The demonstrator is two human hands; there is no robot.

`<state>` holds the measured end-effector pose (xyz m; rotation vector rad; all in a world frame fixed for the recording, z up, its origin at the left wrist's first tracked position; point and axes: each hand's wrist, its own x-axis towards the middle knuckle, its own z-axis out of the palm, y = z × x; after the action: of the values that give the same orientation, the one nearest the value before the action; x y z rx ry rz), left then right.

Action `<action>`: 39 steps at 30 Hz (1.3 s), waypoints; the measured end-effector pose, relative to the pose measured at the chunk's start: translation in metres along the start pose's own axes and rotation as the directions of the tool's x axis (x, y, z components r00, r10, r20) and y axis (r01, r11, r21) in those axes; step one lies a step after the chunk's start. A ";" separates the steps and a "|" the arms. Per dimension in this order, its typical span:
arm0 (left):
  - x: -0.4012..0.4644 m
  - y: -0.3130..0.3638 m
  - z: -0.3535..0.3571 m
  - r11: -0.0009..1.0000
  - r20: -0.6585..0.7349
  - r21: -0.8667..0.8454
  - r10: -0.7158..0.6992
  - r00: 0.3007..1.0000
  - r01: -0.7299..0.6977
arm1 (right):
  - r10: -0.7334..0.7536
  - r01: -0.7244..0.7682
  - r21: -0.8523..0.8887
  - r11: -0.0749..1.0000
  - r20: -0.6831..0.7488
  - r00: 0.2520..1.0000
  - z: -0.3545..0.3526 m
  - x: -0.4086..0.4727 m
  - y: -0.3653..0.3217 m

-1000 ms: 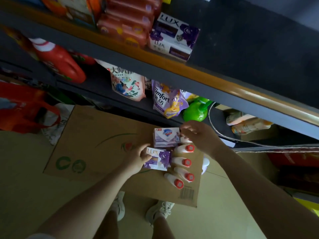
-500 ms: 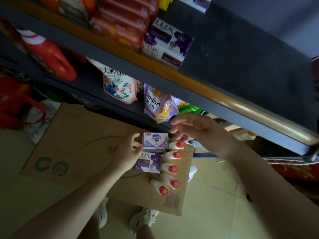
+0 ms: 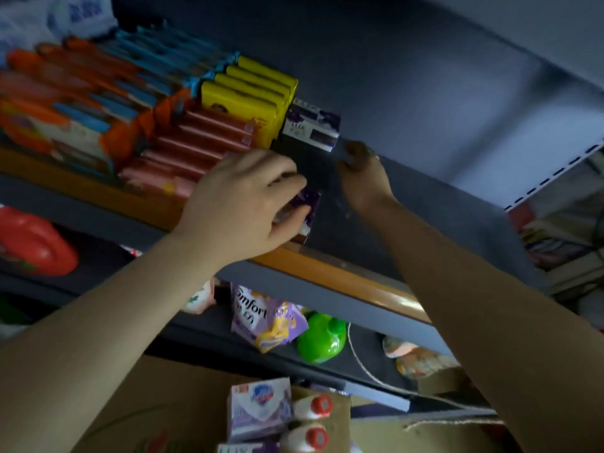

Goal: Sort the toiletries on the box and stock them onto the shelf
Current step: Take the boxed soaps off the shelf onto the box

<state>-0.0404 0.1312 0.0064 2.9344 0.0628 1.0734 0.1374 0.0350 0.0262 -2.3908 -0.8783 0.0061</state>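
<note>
Presently the left hand [image 3: 242, 204] pinches a purple soap box [image 3: 307, 207] at the shelf [image 3: 343, 279] front lip, beside the red packs [image 3: 196, 148]. Right hand [image 3: 366, 178]: fingers loosely curled, empty. Judged light, stiff, crushable carton; grip its side faces.

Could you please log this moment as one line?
left hand: grips purple soap box at shelf edge | right hand: empty above shelf

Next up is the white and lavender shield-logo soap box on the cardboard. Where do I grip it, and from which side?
Grip the white and lavender soap box across its two long side faces, coming from above and from the left. The red-capped white bottles crowd its right edge, while the brown cardboard box to its left lies bare.
</note>
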 end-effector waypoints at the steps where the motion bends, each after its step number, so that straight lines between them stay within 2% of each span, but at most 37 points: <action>1: 0.001 -0.001 0.002 1.000 0.013 0.013 -0.024 1.000 0.023 | -0.035 0.034 -0.045 0.998 -0.006 0.999 0.005 0.014 0.001; 6: 0.001 -0.002 0.008 0.998 0.029 0.001 -0.063 0.998 0.063 | -0.055 0.053 -0.094 0.994 -0.019 0.998 0.024 0.074 0.011; 9: 0.000 -0.002 0.010 0.997 0.011 0.005 -0.074 0.997 0.074 | -0.037 0.035 -0.051 0.998 -0.044 0.998 0.027 0.100 0.014; 11: -0.001 -0.002 0.011 0.996 -0.003 0.003 -0.092 0.996 0.092 | -0.027 0.027 -0.042 0.999 0.010 1.000 0.028 0.112 0.014; 15: -0.002 -0.002 0.012 0.994 -0.013 0.007 -0.107 0.994 0.107 | -0.029 0.072 -0.333 0.940 0.133 0.991 0.024 0.121 0.012; 18: -0.002 -0.002 0.012 0.993 0.005 0.016 -0.118 0.993 0.118 | -0.015 0.077 -0.388 0.918 0.159 0.987 0.025 0.114 0.011; 22: -0.001 0.000 0.010 0.994 0.002 0.003 -0.113 0.994 0.113 | 0.076 -0.039 -0.169 0.985 0.213 0.974 0.012 0.077 0.019; 28: -0.001 0.005 0.001 0.991 0.072 0.032 -0.130 0.989 0.128 | 0.059 -0.062 0.106 0.992 0.031 0.998 -0.050 -0.040 0.022; 30: 0.002 0.013 -0.008 0.981 0.088 -0.062 -0.176 0.980 0.182 | 0.037 -0.037 0.150 0.988 0.006 0.999 -0.067 -0.082 0.019; 32: 0.001 0.032 -0.025 0.897 0.102 -0.318 -0.289 0.952 0.307 | 0.000 0.001 0.161 0.987 -0.003 1.000 -0.075 -0.121 0.013; 33: -0.002 0.045 -0.037 0.787 0.161 -0.484 -0.350 0.923 0.383 | -0.035 0.036 0.167 0.985 -0.007 0.999 -0.077 -0.139 0.008; 34: -0.005 0.058 -0.050 0.614 0.289 -0.627 -0.390 0.874 0.480 | -0.082 0.083 0.178 0.980 -0.010 0.997 -0.076 -0.155 0.003; 36: -0.013 0.077 -0.070 0.219 0.595 -0.691 -0.369 0.714 0.689 | -0.205 0.206 0.194 0.959 -0.025 0.978 -0.070 -0.177 -0.007; 37: -0.019 0.083 -0.076 0.092 0.671 -0.673 -0.341 0.658 0.734 | -0.261 0.261 0.188 0.947 -0.026 0.965 -0.066 -0.185 -0.011; 39: -0.030 0.086 -0.083 0.025 0.700 -0.653 -0.362 0.615 0.757 | -0.314 0.308 0.197 0.931 -0.004 0.949 -0.059 -0.193 -0.016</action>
<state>-0.1141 0.0443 0.0529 1.5668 0.4374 0.1889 -0.0116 -0.1006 0.0470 -2.0529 -1.2044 0.0012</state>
